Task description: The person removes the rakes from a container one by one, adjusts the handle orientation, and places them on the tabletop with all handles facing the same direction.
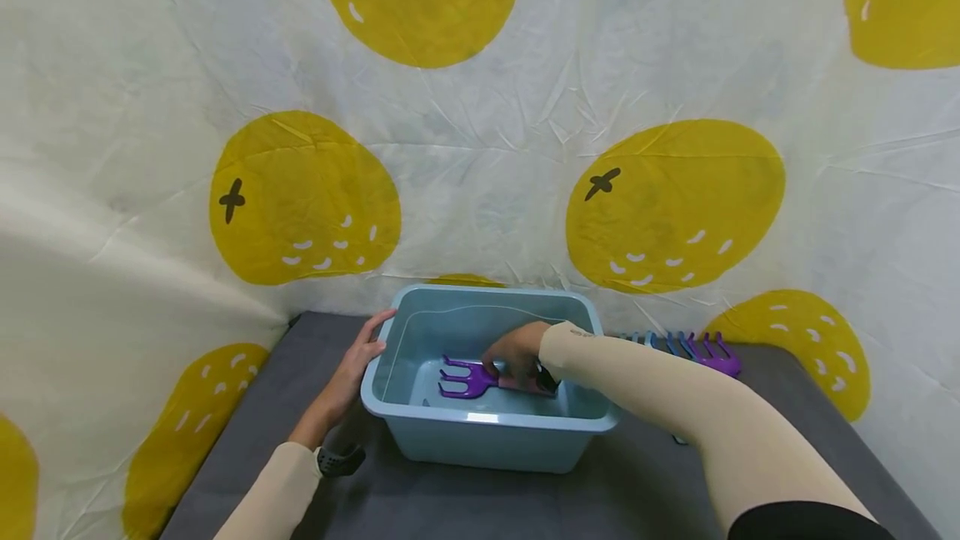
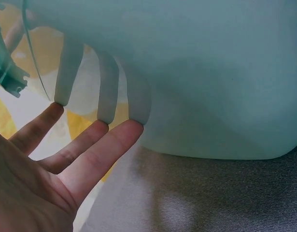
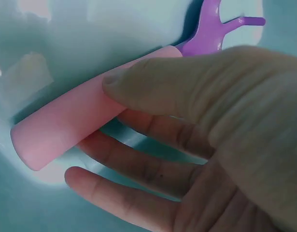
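My right hand [image 1: 516, 350] is down inside the blue tub [image 1: 487, 445], thumb and fingers pinching the pink handle [image 3: 56, 123] of a garden fork; its purple prongs [image 1: 471, 379] lie left of those fingers, within the tub. My left hand [image 1: 351, 369] has its fingers spread, tips touching the tub's outer wall. Outside, right of my right fingers, are more purple prongs [image 1: 718, 357].

The pale blue, rectangular basin [image 1: 487, 445] stands upright. Low inside it, my right grip [image 1: 515, 350] pinches a purple three-tined hand fork [image 1: 474, 380] by its smooth pink handle [image 3: 56, 128], tines toward the basin's left wall.
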A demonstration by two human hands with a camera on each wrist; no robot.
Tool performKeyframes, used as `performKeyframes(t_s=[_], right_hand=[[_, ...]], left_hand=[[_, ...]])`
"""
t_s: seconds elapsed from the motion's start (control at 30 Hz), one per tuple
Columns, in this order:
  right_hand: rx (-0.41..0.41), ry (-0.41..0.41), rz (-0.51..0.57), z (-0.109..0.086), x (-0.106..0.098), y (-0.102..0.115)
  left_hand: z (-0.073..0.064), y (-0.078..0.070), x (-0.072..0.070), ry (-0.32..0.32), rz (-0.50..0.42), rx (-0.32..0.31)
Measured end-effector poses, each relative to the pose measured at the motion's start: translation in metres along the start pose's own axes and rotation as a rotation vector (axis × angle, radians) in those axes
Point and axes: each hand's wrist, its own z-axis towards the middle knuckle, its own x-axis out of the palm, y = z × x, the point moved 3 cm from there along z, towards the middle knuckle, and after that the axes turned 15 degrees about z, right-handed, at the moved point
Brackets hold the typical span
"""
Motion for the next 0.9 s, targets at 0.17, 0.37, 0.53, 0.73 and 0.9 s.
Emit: performKeyframes(t_s=[0.17, 0.37, 0.53, 0.73, 0.9], right_hand=[[-0.009, 0.017, 0.004, 0.005, 0.001, -0.003], [-0.043, 0.015, -0.02, 0.006, -0.002, -0.001], [-0.025, -0.04, -0.03, -0.011, -0.012, 0.004], [-0.096, -0.046, 0.022, -0.048, -0.05, 0.019], [-0.134, -0.055, 0.13, -0.093, -0.085, 0.03]], left_hand=[[-0.001, 0.0, 0.001, 0.001, -0.003, -0.006], [-0.001, 0.0, 0.0, 0.0, -0.005, -0.002], [-0.002, -0.002, 0.002, 0.004, -0.008, -0.002], [-0.003, -0.002, 0.001, 0.011, -0.022, -0.007], [-0.004, -0.003, -0.001, 0.008, -0.021, -0.014]])
